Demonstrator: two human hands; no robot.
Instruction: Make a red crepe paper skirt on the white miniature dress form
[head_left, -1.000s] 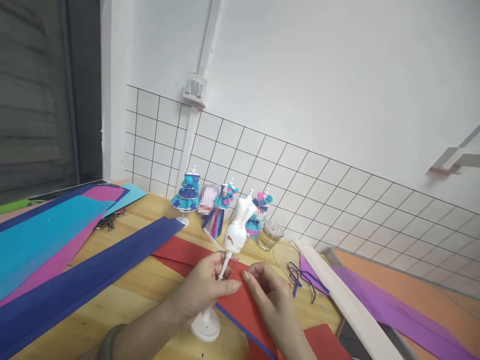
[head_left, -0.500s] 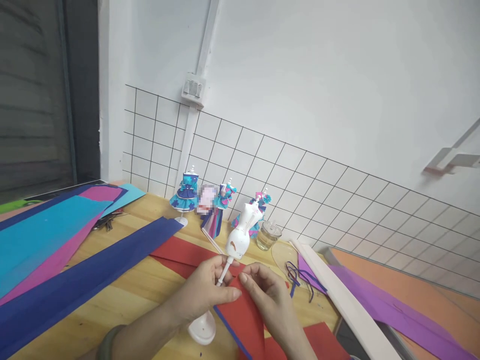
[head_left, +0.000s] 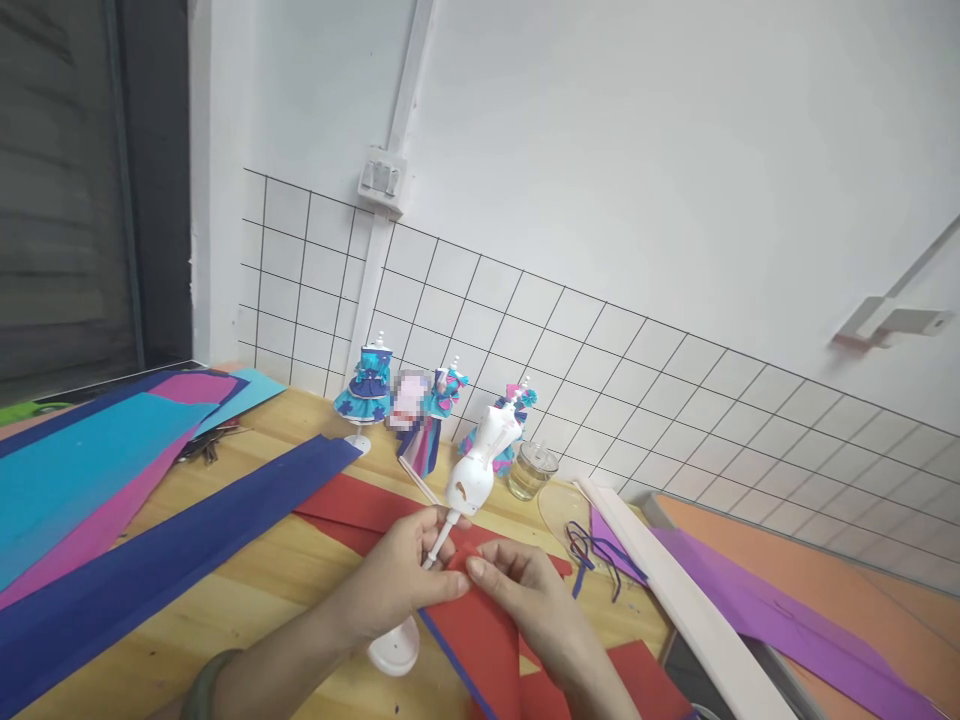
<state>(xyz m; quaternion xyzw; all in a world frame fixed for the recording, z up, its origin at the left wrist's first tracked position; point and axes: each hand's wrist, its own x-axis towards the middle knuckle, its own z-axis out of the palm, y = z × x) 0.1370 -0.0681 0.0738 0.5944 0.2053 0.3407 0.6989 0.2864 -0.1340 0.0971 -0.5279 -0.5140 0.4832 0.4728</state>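
Note:
A small white dress form leans in front of me, bare, with a brown mark low on its body. Around its thin stand pole my left hand is closed, and the thumb and fingers also reach the red sheet. My right hand pinches the top of this red sheet, which has a blue edge and hangs down between the hands. The form's round white base shows below my left wrist. More red sheet lies on the table behind my hands.
Dressed miniature forms stand at the back beside a glass jar. On the left lie blue, cyan and pink sheets. To the right are dark blue strips, a pale strip and a purple sheet.
My right hand has shifted slightly left, and its pinch on the red sheet is now closer to my left thumb. The view has moved a little.

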